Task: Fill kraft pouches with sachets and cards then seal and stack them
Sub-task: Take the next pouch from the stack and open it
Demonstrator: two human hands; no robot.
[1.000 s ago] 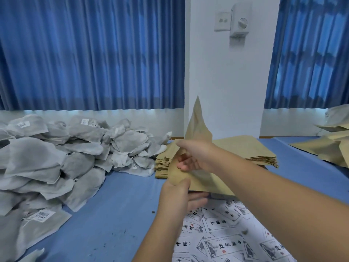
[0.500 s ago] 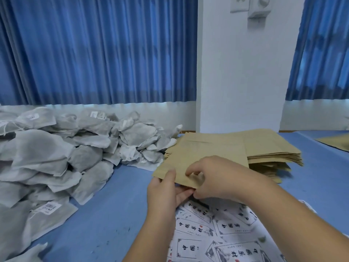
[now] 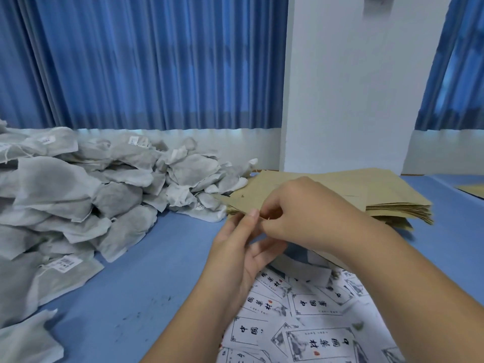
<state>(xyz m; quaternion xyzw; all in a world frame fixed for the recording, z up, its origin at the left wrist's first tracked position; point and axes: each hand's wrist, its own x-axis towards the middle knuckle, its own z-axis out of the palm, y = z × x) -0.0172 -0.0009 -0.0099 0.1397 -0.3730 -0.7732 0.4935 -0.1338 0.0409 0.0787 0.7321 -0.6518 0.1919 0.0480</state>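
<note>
Sachets (image 3: 78, 195) are heaped at left on the table (image 3: 146, 271). The left hand (image 3: 235, 250) and right hand (image 3: 301, 213) pinch one kraft pouch (image 3: 245, 199) with curled fingers. Upright a second ago, it now lies low against the pouch stack (image 3: 387, 200). Probable step: opening its mouth for filling.

Sachets (image 3: 86, 203) lie left of pouch stack (image 3: 379, 195); cards (image 3: 309, 320) lie nearest.

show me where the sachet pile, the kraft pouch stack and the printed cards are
sachet pile (image 3: 117, 203), head view, on a grey sachet mid-pile
kraft pouch stack (image 3: 379, 189), head view, top pouch's flat face
printed cards (image 3: 317, 344), head view, one card's white middle
</note>
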